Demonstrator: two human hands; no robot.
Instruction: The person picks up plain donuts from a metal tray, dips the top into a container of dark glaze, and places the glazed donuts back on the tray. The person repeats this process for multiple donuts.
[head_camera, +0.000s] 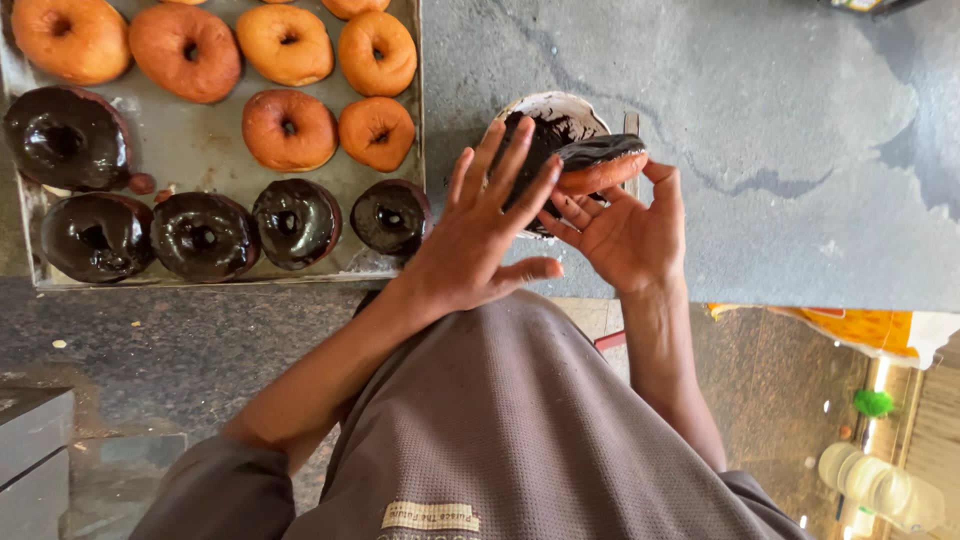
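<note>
Chocolate-coated doughnut (598, 152): pinched at its edge by the fingers of the right hand (625, 235), held just over the bowl (545, 108), wet side up.
Right hand: palm up, fingers curled under and around the doughnut's near edge; a light grip, not a clench.
Left hand (480, 235): fingers spread and loose, holding nothing, fingertips hovering over the bowl rim and beside the doughnut.
Bowl: just beyond both hands, smeared dark with chocolate inside, pale at the rim.
Tray (200, 150): well to the left of the left hand; plain orange-brown doughnuts (290, 130) on the far rows, glossy dark ones (297, 222) on the near row.
Counter (780, 180): grey stone, under bowl and tray.
Risk, slip: likely a slick coating against few fingers; could drop back into the bowl or onto the counter.
Risk, drips: probably runs off on the long carry left to the tray.
Risk, smudge: left fingertips close enough to mar the glaze.
</note>
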